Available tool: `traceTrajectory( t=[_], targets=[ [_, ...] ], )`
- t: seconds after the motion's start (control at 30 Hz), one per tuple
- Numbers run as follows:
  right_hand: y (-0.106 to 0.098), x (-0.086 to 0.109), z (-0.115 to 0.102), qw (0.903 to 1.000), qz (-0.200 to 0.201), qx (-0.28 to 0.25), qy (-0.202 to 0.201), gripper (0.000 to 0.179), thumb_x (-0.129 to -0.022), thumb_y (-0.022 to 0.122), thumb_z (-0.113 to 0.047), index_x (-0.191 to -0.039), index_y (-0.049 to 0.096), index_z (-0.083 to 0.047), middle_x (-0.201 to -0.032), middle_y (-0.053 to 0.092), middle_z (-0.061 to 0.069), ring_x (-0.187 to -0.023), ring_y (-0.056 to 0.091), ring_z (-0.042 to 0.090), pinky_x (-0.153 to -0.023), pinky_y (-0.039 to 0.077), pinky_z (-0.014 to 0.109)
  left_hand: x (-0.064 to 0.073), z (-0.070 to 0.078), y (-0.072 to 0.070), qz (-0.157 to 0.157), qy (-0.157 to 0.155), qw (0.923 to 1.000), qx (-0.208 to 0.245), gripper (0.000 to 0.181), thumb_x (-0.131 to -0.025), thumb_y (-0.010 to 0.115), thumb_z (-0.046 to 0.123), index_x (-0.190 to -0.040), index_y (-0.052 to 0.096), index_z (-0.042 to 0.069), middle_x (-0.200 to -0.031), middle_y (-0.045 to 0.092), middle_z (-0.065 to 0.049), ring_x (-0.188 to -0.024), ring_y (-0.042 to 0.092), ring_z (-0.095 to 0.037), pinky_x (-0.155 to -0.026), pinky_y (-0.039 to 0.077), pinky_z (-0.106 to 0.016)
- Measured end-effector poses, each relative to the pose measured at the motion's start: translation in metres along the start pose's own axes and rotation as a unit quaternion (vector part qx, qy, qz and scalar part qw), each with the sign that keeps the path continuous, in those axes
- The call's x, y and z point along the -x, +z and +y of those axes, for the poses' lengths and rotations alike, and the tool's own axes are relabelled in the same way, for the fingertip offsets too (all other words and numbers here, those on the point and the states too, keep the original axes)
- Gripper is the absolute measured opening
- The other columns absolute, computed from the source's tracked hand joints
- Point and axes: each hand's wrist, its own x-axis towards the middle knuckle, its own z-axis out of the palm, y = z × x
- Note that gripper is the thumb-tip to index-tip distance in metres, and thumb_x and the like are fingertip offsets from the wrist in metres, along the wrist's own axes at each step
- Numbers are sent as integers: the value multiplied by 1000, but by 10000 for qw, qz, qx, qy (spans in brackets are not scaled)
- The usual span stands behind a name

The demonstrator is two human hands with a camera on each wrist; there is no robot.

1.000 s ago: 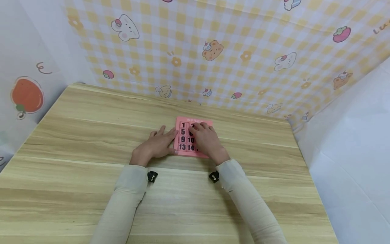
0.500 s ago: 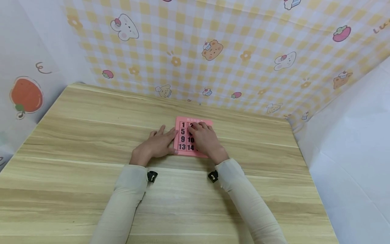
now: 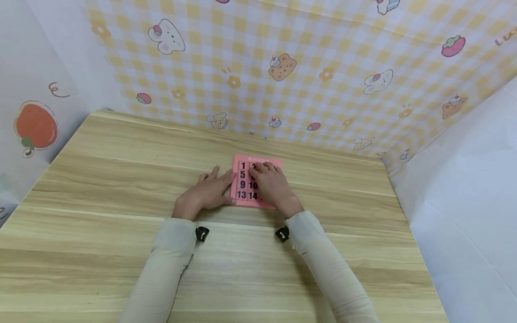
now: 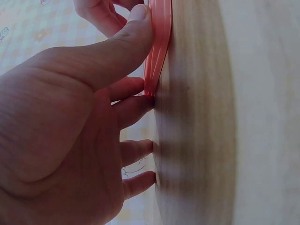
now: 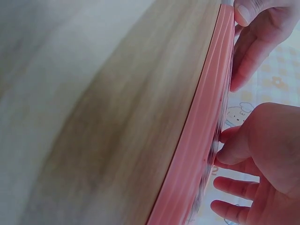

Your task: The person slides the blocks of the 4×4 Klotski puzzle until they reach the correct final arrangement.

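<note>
A pink number slide puzzle lies flat on the wooden table, with black-numbered tiles such as 1, 5, 9 and 13 showing. At its left side, my left hand steadies the frame with fairly straight fingers; the thumb touches the near left corner. Two fingers meet the puzzle's side, and the others touch the table. Over the tiles my right hand rests its thumb and fingertips, lightly bent, near 2 and the tile below it. That hand hides the right-hand tiles.
The wooden table extends around the puzzle. Behind it hangs a yellow checked cloth with cartoon prints. White sheets stand at the left and right sides. Each wrist bears a small black device on its inner side.
</note>
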Motion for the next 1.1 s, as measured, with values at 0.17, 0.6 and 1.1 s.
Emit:
traceTrajectory(
  t=[0.17, 0.6, 1.1],
  targets=[
    [0, 0, -1, 10000, 28, -15, -41, 52, -98, 58, -17, -148, 49, -20, -153, 45, 5, -140, 40, 29, -111, 40, 50, 0, 0, 0, 4, -2, 10000, 21, 83, -95, 65, 39, -158, 22, 8, -164, 18, -14, -151, -2, -45, -120, 6, -62],
    [-1, 1, -1, 10000, 21, -93, -10, 51, -98, 57, -15, -148, 48, -21, -154, 43, 5, -141, 40, 29, -112, 39, 50, 0, 0, 0, -9, -22, 10000, 81, 83, -95, 65, 38, -158, 21, 9, -164, 18, -13, -151, -3, -44, -120, 5, -62],
    [1, 3, 14, 9993, 166, -294, 151, 48, -100, 54, -13, -148, 48, -17, -151, 46, 6, -141, 40, 30, -110, 41, 51, -1, -2, 1, 13, -5, 10000, 48, 85, -94, 65, 41, -159, 20, 9, -164, 17, -13, -151, -3, -44, -120, 5, -61]
  ],
)
